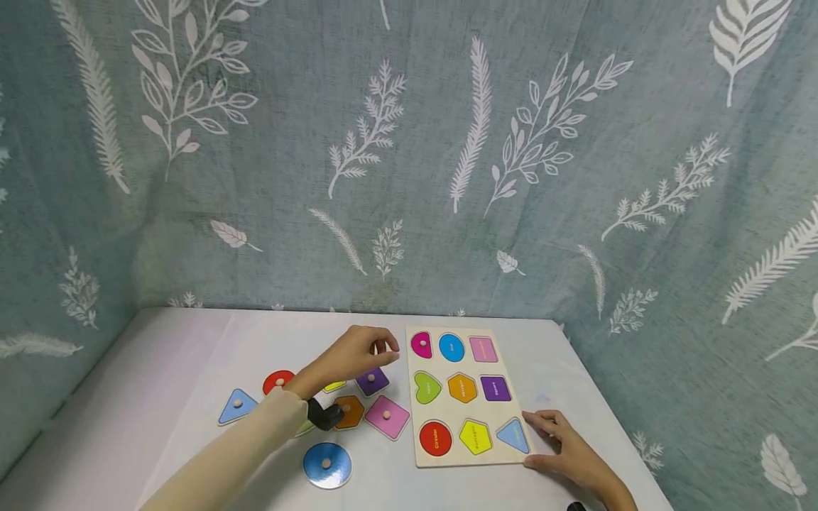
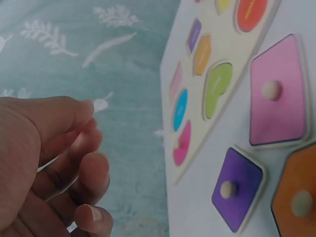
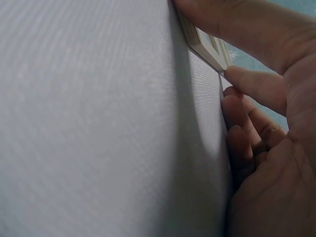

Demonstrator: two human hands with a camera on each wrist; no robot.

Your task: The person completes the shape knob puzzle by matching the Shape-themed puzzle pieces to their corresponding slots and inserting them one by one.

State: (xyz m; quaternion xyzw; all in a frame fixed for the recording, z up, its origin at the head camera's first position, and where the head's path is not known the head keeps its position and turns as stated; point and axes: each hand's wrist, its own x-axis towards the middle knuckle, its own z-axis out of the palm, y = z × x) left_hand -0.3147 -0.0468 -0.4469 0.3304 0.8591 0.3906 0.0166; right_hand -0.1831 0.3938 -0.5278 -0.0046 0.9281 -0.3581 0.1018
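- Leafy cloth [image 1: 409, 177] is hanging behind.
- Puzzle board [image 1: 469, 410] is lying near the right edge of the table [image 1: 179, 383].
- Right hand [image 1: 567, 451] is touching it, maybe steadying it.
- Left hand [image 1: 353, 353] is hovering apart, empty.

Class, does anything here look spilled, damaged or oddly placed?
Nothing stands out. The magenta piece sits in the board, and the loose pieces lie scattered to its left, as ordinary unplaced puzzle pieces might. No spill or damage shows.
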